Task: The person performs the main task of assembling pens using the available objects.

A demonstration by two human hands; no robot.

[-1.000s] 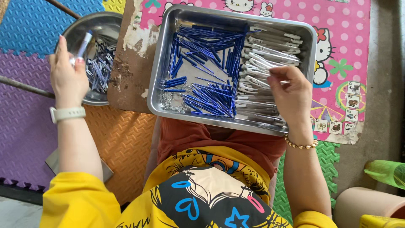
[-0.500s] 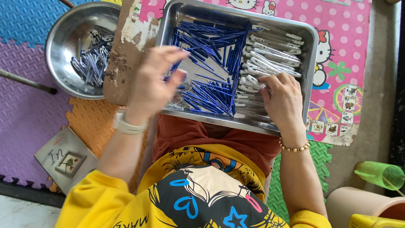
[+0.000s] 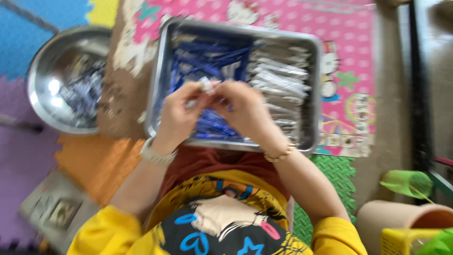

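Grip: left hand (image 3: 181,111) and right hand (image 3: 243,106) meet over the rectangular steel tray (image 3: 158,94), fingertips pinched together on a small white pen piece (image 3: 205,85); motion blur hides what else each hand grasps, so I cannot tell.
Position: the piece sits between both hands, above the heap of thin blue pen refills (image 3: 207,61).
Technique: I judge steady, aligned fingertips matter; keep the joining over the tray so a slip lands inside.
Edges: tray rim near wrists; white pen barrels (image 3: 281,75) fill the right half.
Room: round steel bowl (image 3: 40,85) sits left, on foam mats, apart from the tray.
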